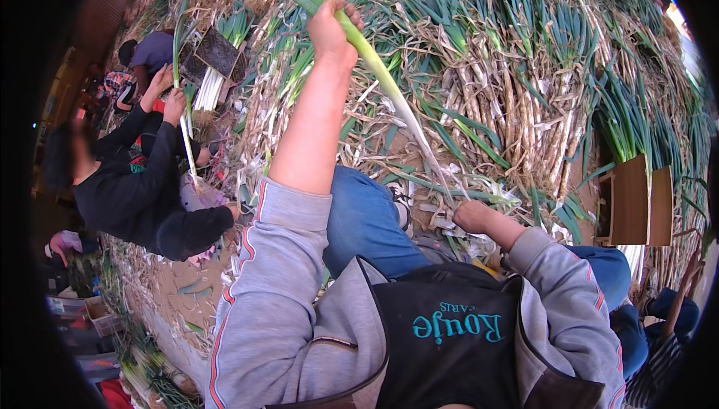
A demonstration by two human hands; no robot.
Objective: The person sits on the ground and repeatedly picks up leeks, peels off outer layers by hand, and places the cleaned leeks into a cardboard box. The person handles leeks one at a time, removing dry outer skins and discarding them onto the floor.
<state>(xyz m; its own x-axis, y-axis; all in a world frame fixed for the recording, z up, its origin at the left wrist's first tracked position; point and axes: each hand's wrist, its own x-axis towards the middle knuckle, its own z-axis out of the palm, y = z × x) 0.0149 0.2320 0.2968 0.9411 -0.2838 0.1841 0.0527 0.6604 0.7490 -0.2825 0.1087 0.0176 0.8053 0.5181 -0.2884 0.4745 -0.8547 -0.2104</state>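
My left hand [334, 30], held up on an outstretched arm, grips a long green onion [387, 80] where its green leaves meet the stem. The stalk slants down to the right, with its pale, thin root end low before me. My right hand [473, 217] is closed at that end, beside thin strips of skin; its fingertips are partly hidden. More long green onions [505, 105], with dry brown outer skins, lie in a broad layer beyond my hands. Peeled leaves and pale skins [494, 192] litter the ground around my knees.
At the left a seated co-worker [140, 184] holds another green onion [185, 139]; more people sit behind. A dark open holder [219, 52] carries a bundle of peeled onions. Brown boards [629, 201] with onions stand at the right, near another person's legs [629, 336].
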